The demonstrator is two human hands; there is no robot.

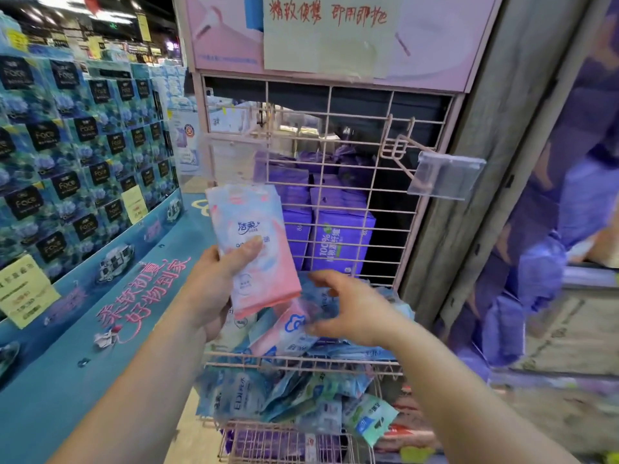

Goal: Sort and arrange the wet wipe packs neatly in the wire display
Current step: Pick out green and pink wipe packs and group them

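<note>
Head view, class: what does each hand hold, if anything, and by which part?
The left hand grips a pink and blue wipe pack by its lower left edge, thumb across the front. The right hand holds nothing, fingers spread over the basket packs.

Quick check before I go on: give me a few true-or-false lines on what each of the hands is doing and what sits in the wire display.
1. The left hand holds a stack of pink and blue packs. True.
2. The right hand holds a purple pack. False: it reaches over the loose packs in the wire basket.
3. Purple packs stand behind the wire grid. True.
4. The clear price tag holder carries a label. False: it looks blank.
</note>
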